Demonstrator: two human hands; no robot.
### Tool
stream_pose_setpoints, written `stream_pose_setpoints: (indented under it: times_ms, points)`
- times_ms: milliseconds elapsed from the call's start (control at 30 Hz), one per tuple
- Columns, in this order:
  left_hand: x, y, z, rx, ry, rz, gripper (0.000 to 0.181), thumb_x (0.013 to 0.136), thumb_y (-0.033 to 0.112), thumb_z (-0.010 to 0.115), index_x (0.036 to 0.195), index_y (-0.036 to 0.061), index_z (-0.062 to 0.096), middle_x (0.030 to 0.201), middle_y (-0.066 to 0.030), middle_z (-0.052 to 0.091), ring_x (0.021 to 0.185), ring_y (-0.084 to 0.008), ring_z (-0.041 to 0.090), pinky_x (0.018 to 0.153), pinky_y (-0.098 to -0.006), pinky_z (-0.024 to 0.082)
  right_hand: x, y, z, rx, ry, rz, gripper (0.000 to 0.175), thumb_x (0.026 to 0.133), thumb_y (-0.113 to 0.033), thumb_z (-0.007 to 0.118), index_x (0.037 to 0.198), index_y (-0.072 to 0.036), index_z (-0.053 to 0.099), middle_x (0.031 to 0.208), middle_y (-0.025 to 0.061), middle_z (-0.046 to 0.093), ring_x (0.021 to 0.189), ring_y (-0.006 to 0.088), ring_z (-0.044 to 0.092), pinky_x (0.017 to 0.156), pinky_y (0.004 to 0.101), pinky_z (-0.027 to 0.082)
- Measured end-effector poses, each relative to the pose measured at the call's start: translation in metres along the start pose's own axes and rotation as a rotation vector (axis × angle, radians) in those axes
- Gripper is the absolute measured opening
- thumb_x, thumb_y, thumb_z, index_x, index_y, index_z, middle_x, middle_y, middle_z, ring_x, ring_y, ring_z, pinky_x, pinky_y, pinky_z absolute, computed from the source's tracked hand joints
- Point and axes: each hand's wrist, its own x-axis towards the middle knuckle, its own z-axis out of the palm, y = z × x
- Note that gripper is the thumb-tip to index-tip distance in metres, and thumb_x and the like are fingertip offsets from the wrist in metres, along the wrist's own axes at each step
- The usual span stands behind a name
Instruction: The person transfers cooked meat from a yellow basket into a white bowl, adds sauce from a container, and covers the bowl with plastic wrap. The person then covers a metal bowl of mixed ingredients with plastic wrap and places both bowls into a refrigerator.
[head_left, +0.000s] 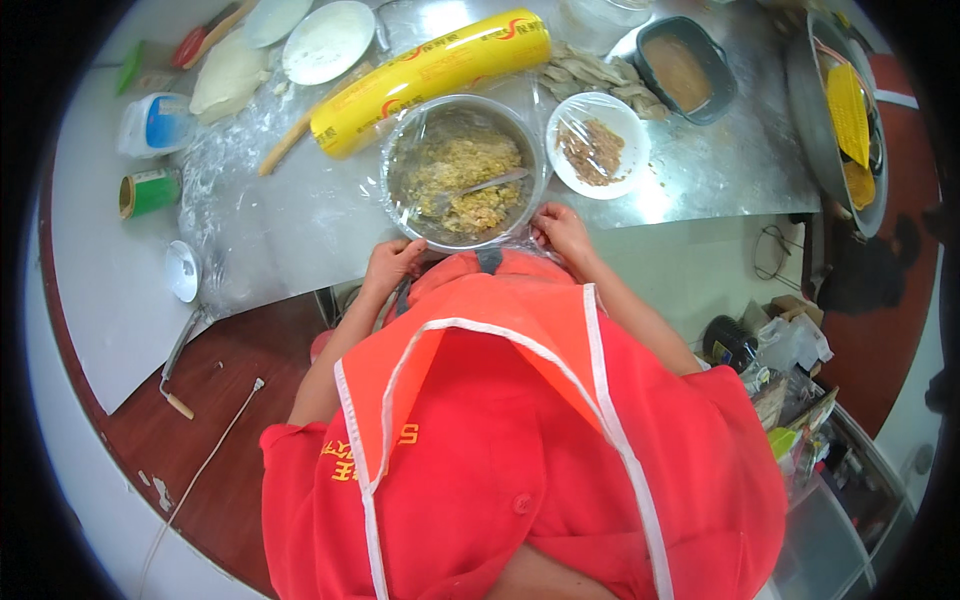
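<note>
A round metal bowl (397, 206) stands at the table's near edge. It holds a chopped yellow-green mixture (480, 161) with a metal spoon (491, 182) lying in it. Clear cling film (450, 124) stretches across the bowl's top. My left hand (391, 264) is at the bowl's front left, thumb by the rim; whether it pinches film cannot be made out. At the front right, my right hand (564, 231) pinches gathered film beside the rim. Behind the bowl lies a large roll of cling film (431, 79) in yellow printed wrapping.
Right of the bowl are a white bowl of brown minced filling (592, 150), a crumpled cloth (592, 79) and a dark tub of brownish liquid (679, 71). Leftward lie a wooden rolling pin (285, 146), dough (229, 79), a white plate (328, 43) and a green can (154, 192).
</note>
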Motion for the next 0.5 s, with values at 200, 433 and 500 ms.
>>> stream_pose_setpoints:
  times_ms: [200,433,500]
  points:
    - [0.006,0.018,-0.014,0.112,-0.088,0.003,0.033,0.089,0.029,0.063,0.092,-0.0031,0.068,0.079,-0.004,0.064,0.068,-0.0106,0.058,0.062,-0.0254,0.048,0.025,-0.005,0.008,-0.256,0.025,-0.148,0.019,0.079,-0.009,0.059,0.093,0.002,0.065,0.078,0.0177,0.067,0.067,0.0231,0.065,0.062,0.0362,0.05]
    - [-0.01,0.039,-0.072,0.198,0.516,0.286,0.013,0.085,0.007,0.061,0.096,0.0007,0.067,0.095,-0.0073,0.067,0.087,-0.0151,0.062,0.08,-0.0286,0.048,-0.04,-0.078,-0.05,-0.528,0.169,-0.388,0.019,0.083,-0.002,0.059,0.102,-0.001,0.061,0.078,0.0081,0.064,0.073,0.0143,0.062,0.066,0.0285,0.049]
    - [-0.004,0.109,-0.056,0.436,0.563,0.772,0.016,0.084,0.003,0.06,0.099,0.0025,0.067,0.099,-0.0112,0.067,0.093,-0.023,0.063,0.083,-0.0313,0.049,-0.031,-0.13,-0.04,-0.527,0.199,-0.677,0.021,0.083,-0.002,0.06,0.104,-0.003,0.061,0.088,0.0126,0.065,0.082,0.0244,0.065,0.073,0.0342,0.05]
